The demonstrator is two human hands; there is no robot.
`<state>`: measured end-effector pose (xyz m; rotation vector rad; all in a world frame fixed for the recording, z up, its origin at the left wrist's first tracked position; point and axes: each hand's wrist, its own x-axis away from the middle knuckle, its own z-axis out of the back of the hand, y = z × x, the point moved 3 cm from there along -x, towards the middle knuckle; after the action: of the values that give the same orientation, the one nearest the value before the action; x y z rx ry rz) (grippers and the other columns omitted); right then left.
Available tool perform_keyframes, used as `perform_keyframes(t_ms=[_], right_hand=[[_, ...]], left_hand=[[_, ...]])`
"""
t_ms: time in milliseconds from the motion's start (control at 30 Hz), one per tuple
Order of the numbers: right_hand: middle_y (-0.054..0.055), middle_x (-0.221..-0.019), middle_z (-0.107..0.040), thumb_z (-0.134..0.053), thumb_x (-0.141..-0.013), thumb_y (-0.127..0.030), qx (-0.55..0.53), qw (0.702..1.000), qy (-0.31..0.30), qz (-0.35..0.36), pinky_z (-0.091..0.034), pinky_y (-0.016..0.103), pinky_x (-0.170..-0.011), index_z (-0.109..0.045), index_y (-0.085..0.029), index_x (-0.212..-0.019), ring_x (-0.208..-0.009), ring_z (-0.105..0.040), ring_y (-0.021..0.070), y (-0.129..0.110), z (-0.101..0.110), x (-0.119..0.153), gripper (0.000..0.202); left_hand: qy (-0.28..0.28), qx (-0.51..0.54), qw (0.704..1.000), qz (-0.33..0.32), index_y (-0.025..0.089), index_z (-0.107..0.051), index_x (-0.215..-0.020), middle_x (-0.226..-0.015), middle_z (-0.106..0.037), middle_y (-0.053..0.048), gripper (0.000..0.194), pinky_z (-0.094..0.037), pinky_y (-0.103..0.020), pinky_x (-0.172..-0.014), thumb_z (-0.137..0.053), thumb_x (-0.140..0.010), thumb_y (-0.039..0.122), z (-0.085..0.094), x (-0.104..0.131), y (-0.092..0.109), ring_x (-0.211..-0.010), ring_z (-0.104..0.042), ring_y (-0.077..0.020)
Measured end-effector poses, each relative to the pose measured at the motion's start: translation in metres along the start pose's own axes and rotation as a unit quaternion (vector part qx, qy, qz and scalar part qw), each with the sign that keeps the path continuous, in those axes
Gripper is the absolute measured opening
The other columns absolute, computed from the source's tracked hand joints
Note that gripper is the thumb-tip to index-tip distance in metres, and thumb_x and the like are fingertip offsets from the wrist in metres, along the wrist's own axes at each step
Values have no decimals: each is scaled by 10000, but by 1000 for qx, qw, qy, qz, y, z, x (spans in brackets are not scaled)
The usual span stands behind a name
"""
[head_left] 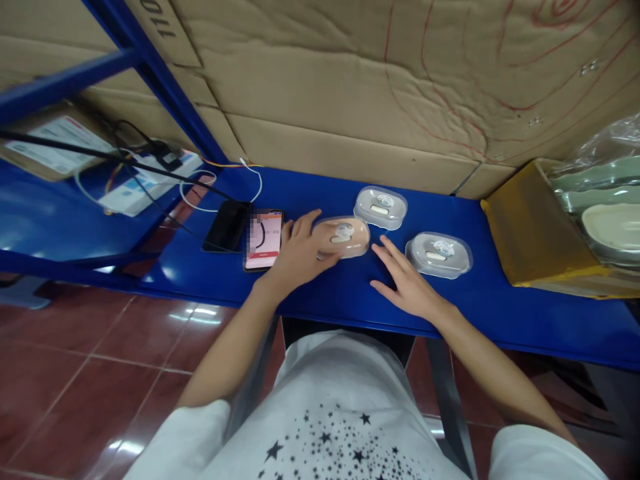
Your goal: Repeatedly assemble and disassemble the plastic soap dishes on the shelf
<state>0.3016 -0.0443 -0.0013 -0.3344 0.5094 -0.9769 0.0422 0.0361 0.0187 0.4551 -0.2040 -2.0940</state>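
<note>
A peach-coloured lidded dish (356,241) is flanked by two bare hands on a blue worktop (345,287). Its left end is bracketed by the left hand (295,250), with the fingers spread toward the far rim and the thumb set apart along the near rim; whether the dish is actually being gripped cannot be told. To the right of the dish, just short of its rim, the right hand (413,287) is held with fingers extended and parted, and nothing is grasped by it.

Two pale lidded containers are also seen: one (393,217) is placed just beyond the dish and to its right, the other (447,263) farther right, past the right hand's fingers. Each of the three is topped with a clear lid bearing a round sticker and a small white tab.

To the left of the dish, behind the left hand, a phone (263,253) is laid with its screen lit, and a black slab-like object (225,227) is set beside it. Well to the right of the dish, an open cardboard box (520,233) is filled with green trays (605,173) and a cream dish (615,227). The area behind the dish is backed by a cardboard sheet (310,80) marked with red lines.
</note>
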Motion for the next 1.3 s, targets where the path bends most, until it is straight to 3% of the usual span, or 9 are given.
perform_keyframes(t_ms=[200,367,500,600,700,800,933,1133,1300], right_hand=[[133,-1830,-206,-546,-1098,-404,8,1000,-9,0,-429,652,-1272,-168,-378,-1755,-1583,-457,364,1,1,2,758],[154,-1789,-304,-533,-1106,-396,17,1000,-7,15,-447,618,-1270,-236,-337,-1742,-1586,-454,338,2,0,2,704],[128,-1669,-515,-548,-1098,-343,51,997,19,48,-497,609,-1222,-369,-349,-1692,-1516,-538,338,-5,13,2,621],[84,-1594,-603,-613,-1066,-332,107,990,77,50,-487,622,-1211,-475,-406,-1622,-1449,-596,348,-3,45,14,577],[106,-1683,-502,-746,-974,-502,161,979,121,-42,-384,710,-1251,-494,-380,-1607,-1535,-486,431,23,84,38,693],[169,-1759,-373,-759,-898,-683,176,973,81,-123,-329,786,-1238,-384,-311,-1682,-1596,-365,505,59,103,60,945],[160,-1678,-484,-740,-943,-626,125,987,34,-96,-408,698,-1234,-432,-316,-1653,-1545,-455,436,70,85,59,834],[140,-1617,-533,-798,-876,-673,57,998,32,-25,-434,694,-1211,-496,-365,-1601,-1476,-488,434,22,40,20,844],[139,-1579,-581,-747,-940,-644,12,998,53,-33,-450,662,-1206,-533,-345,-1554,-1472,-527,395,16,42,2,716]], left_hand=[[15,-107,990,85,223,-606,-1475,-1528,-576,-208,506,-303,-711,-1206,-637,-991,367,12,-65,-19,-1415,-519,-453],[29,-102,990,96,201,-418,-1650,-1690,-425,-233,675,-187,-742,-1262,-597,-1007,305,7,-91,-7,-1551,-400,-456],[-9,-60,998,13,195,-440,-1642,-1700,-432,-219,630,-200,-687,-1292,-578,-1049,354,-2,-74,31,-1564,-416,-429],[-65,-8,995,-78,229,-488,-1607,-1682,-474,-181,573,-240,-663,-1297,-586,-1061,369,-9,-50,58,-1553,-451,-379],[-95,40,984,-143,277,-486,-1608,-1695,-467,-147,553,-210,-682,-1314,-587,-1073,372,-12,-24,68,-1579,-426,-352],[-102,77,979,-159,309,-448,-1629,-1671,-502,-129,559,-238,-656,-1320,-572,-1091,394,-12,-1,63,-1560,-463,-325],[-89,95,981,-143,312,-383,-1663,-1654,-520,-134,609,-252,-638,-1325,-582,-1095,401,-11,16,54,-1555,-476,-310],[-109,124,980,-114,356,-232,-1719,-1720,-433,-146,875,-244,-651,-1330,-708,-1014,561,-15,34,46,-1601,-411,-342],[-96,141,983,-70,331,-68,-1746,-1761,-355,-173,1048,-269,-644,-1326,-723,-983,627,-22,46,38,-1632,-360,-350]])
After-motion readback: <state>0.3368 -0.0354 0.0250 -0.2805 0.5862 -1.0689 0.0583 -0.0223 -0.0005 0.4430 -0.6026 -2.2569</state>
